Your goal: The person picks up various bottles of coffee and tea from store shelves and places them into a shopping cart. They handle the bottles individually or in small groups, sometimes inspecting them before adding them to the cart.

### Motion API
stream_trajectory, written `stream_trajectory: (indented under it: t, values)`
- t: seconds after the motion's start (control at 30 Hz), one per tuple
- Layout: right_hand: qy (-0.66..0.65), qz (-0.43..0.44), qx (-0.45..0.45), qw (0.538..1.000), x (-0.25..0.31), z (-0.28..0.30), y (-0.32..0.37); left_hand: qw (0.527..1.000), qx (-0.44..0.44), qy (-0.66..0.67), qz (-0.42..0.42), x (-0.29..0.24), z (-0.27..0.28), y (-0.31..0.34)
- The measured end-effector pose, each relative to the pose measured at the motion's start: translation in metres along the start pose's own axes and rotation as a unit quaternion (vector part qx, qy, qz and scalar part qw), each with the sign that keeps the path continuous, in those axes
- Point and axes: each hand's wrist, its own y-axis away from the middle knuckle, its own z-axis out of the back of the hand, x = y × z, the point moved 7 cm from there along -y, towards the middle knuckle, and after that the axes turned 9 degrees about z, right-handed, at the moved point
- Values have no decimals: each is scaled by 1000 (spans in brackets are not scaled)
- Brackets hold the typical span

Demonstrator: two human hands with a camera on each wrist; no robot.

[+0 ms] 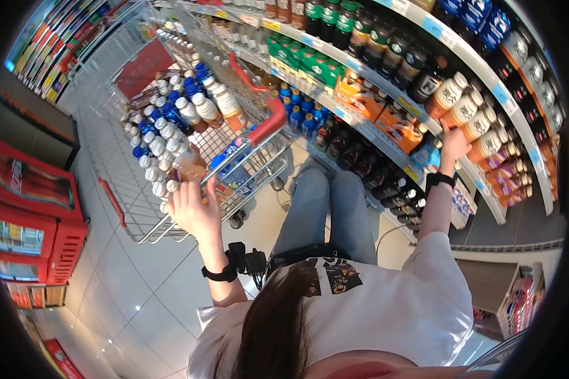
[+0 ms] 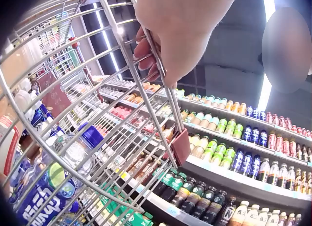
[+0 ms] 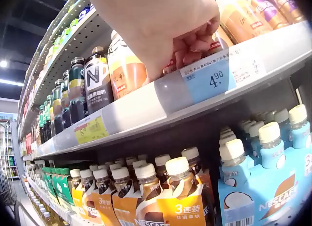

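Note:
My left hand (image 1: 195, 205) holds the wire rim of a shopping cart (image 1: 148, 230). In the left wrist view its fingers (image 2: 145, 60) curl around the metal wires. Bottles with white and blue caps (image 1: 164, 136) fill much of the cart. My right hand (image 1: 455, 146) is at the shelf edge, in front of a row of white-capped bottles (image 1: 468, 108) with orange-brown lower parts. In the right wrist view its fingers (image 3: 195, 44) are bent above a 4.90 price tag (image 3: 210, 82), close against the bottles. I cannot tell whether they grip one.
Dark coffee bottles (image 3: 97, 79) stand left of my right hand. Below are orange three-packs (image 3: 170, 206) and blue Nescafé packs (image 3: 265, 187). The cart has a red handle (image 1: 273, 120). Red drink coolers (image 1: 35, 208) stand at the far left, across the tiled floor (image 1: 129, 278).

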Motion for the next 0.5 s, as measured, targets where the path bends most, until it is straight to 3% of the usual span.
stream_trajectory:
  t: [0.07, 0.1, 0.2, 0.27, 0.37, 0.5]
  values:
    - [34, 8, -12, 999, -7, 7, -9, 999, 20, 36, 23, -10, -5, 6]
    - [-23, -13, -25, 999, 32, 1, 25, 1000, -13, 19, -15, 16, 9, -28]
    - [-35, 38, -178, 983, 18, 29, 29, 999, 9, 42, 1, 9, 9, -12]
    - [-75, 87, -288, 951, 40, 57, 53, 999, 15, 41, 4, 9, 15, -11]
    - [-280, 159, -187, 928, 87, 79, 70, 999, 22, 39, 4, 8, 22, -8]
    - [-376, 310, -201, 850, 166, 109, 80, 999, 26, 29, -4, 8, 28, 1]
